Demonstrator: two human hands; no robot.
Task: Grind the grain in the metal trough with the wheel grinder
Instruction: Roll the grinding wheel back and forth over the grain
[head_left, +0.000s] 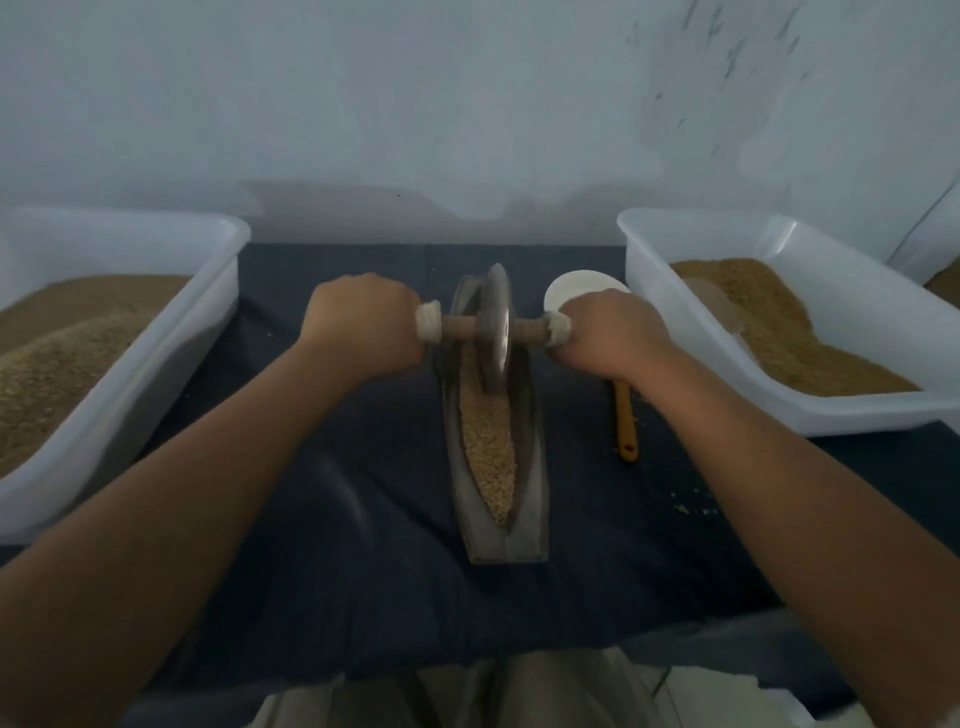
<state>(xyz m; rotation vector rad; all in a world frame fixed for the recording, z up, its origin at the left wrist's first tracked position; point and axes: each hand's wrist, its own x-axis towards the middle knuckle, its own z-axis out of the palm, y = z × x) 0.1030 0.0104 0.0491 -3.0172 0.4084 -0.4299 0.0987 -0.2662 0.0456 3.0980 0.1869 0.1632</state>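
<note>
A long boat-shaped metal trough (530, 483) lies on the dark cloth, pointing away from me. Pale grain (489, 447) fills its groove. The wheel grinder (496, 332), a grey metal disc on a wooden axle, stands upright in the groove toward the trough's far half. My left hand (363, 327) grips the axle's left end, which is wrapped in white cloth. My right hand (610, 335) grips the wrapped right end. Both fists hide the handle tips.
A white plastic tub (171, 322) of brown grain sits at the left, and another white tub (654, 291) with grain at the right. A white scoop with an orange handle (626, 421) lies just right of the trough, under my right hand. A few spilled grains (685, 506) dot the cloth.
</note>
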